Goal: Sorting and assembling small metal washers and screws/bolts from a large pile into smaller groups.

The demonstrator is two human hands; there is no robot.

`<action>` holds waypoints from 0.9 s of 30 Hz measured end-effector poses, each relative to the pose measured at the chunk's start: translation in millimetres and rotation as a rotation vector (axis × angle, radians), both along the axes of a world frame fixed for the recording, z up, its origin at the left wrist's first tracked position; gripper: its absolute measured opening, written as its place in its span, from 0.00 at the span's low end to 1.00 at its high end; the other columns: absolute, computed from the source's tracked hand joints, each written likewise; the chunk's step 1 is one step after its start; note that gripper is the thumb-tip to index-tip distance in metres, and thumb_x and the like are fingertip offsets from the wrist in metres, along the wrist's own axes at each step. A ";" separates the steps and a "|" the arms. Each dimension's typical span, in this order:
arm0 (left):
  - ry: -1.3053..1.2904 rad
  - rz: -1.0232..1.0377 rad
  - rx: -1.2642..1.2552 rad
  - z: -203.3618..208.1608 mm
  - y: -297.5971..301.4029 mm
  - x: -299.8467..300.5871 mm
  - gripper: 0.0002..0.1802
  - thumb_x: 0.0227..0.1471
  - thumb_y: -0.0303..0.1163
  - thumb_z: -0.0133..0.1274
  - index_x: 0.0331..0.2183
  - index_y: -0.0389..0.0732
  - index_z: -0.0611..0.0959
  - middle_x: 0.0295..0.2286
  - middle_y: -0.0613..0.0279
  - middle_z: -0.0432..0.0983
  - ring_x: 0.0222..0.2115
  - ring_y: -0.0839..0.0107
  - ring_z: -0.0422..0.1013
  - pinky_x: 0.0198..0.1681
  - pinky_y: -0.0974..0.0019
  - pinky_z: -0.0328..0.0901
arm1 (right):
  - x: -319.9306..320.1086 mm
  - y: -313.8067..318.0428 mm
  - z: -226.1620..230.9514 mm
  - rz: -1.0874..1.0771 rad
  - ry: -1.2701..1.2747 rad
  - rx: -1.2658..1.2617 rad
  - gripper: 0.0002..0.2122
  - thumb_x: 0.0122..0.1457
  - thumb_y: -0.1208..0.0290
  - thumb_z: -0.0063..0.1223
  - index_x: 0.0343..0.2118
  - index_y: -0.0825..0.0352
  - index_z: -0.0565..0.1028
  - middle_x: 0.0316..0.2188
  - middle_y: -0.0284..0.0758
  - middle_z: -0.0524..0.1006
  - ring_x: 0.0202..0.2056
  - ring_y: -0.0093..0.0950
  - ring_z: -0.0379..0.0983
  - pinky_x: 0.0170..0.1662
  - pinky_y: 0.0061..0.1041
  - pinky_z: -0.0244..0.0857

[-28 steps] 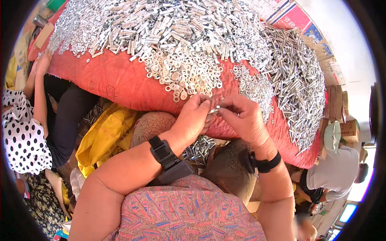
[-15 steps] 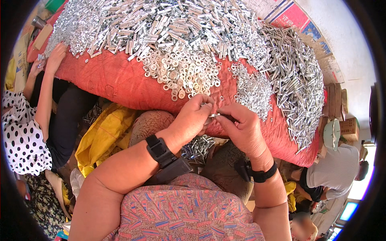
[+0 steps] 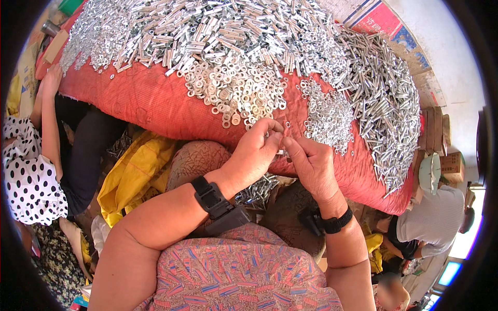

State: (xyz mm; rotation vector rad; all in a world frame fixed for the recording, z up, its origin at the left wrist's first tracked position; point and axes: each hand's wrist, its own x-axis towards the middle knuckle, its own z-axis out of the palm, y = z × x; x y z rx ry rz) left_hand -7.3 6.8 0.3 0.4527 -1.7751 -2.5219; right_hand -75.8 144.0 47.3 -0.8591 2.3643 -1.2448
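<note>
My left hand (image 3: 258,146) and my right hand (image 3: 314,165) meet at the near edge of a red cloth-covered mound (image 3: 145,103). Between them is a small shiny metal fastener (image 3: 280,153), mostly hidden by the fingers. The left fingers curl closed around it, while the right thumb and forefinger pinch at its end. Just beyond my hands lies a pile of flat washers (image 3: 236,93). Smaller rings (image 3: 328,119) are heaped to its right. Metal sleeves (image 3: 223,36) cover the far part, and thin metal bolts (image 3: 381,103) spread down the right side.
Metal fasteners (image 3: 258,191) lie in a heap below my hands, between my knees. A yellow sack (image 3: 135,173) is at left. A person in a dotted top (image 3: 33,179) reaches onto the mound's left end. Another person in grey (image 3: 430,220), stacked wood and a cardboard box (image 3: 451,167) are at right.
My hands have drawn closer together around the fastener, my right fingers now covering more of it. The co-worker's hand at the far left has shifted left.
</note>
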 end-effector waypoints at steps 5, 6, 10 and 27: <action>0.002 0.010 0.020 -3.9 0.9 0.2 0.06 0.63 0.32 0.42 0.41 0.43 0.70 0.19 0.75 0.61 0.13 0.86 0.55 0.13 0.78 0.50 | -0.9 3.2 0.7 0.017 0.026 0.032 0.10 0.58 0.72 0.58 0.25 0.73 0.74 0.17 0.34 0.72 0.20 0.16 0.62 0.22 0.23 0.59; -0.013 0.012 0.053 -3.0 0.9 0.0 0.06 0.64 0.32 0.42 0.41 0.43 0.70 0.19 0.75 0.61 0.13 0.86 0.55 0.13 0.78 0.50 | 2.3 1.6 2.1 -0.008 -0.002 -0.033 0.08 0.58 0.73 0.58 0.28 0.73 0.75 0.18 0.33 0.73 0.21 0.16 0.64 0.23 0.22 0.61; -0.003 0.052 0.073 -5.9 2.0 -1.7 0.06 0.64 0.33 0.41 0.41 0.43 0.70 0.19 0.74 0.63 0.13 0.86 0.56 0.13 0.78 0.51 | 12.5 0.5 2.9 -0.116 -0.171 -0.202 0.05 0.57 0.75 0.58 0.33 0.72 0.77 0.21 0.30 0.75 0.23 0.16 0.68 0.26 0.20 0.65; -0.060 0.068 0.040 3.6 2.2 6.5 0.08 0.64 0.33 0.40 0.43 0.43 0.68 0.17 0.74 0.60 0.12 0.85 0.54 0.13 0.76 0.50 | 15.1 10.3 -2.5 -0.092 -0.051 -0.152 0.25 0.68 0.55 0.39 0.30 0.74 0.79 0.18 0.31 0.74 0.18 0.17 0.67 0.23 0.17 0.60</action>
